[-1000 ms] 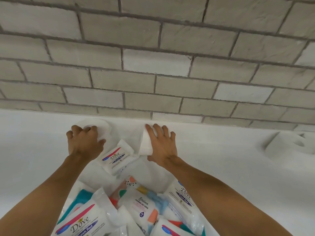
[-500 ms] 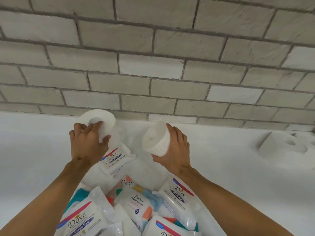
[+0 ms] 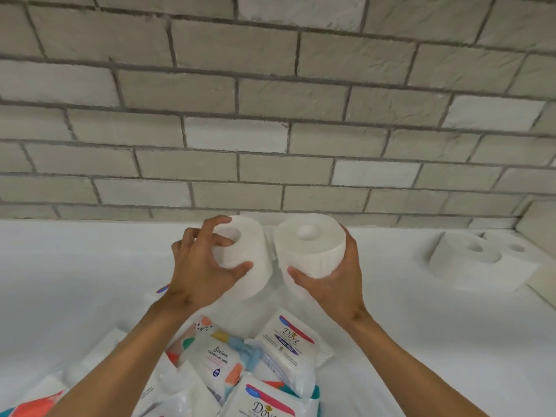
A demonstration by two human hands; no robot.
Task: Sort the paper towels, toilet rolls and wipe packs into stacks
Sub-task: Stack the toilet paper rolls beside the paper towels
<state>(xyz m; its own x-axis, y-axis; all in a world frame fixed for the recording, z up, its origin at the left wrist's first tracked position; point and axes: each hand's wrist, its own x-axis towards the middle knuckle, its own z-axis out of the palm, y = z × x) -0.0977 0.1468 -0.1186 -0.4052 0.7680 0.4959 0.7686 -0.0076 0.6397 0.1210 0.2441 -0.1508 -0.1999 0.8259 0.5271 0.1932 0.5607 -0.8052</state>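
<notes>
My left hand (image 3: 200,267) grips one white toilet roll (image 3: 251,254), held in the air with its hollow core facing me. My right hand (image 3: 335,279) grips a second white toilet roll (image 3: 310,245) from below and the side. The two rolls hang side by side, almost touching, above the white surface. Below my hands lies a heap of wipe packs: a Dove pack (image 3: 288,341), a colourful Stalove pack (image 3: 218,356) and another Dove pack (image 3: 264,404) at the bottom edge.
Two toilet rolls (image 3: 469,257) stand together on the white surface (image 3: 421,341) at the far right, near a corner. A grey brick wall (image 3: 270,115) runs along the back. More white packs lie at the lower left (image 3: 99,356).
Both hands lifted their rolls off the surface and brought them right and together; the view swung right, so the rolls at the far right show more fully.
</notes>
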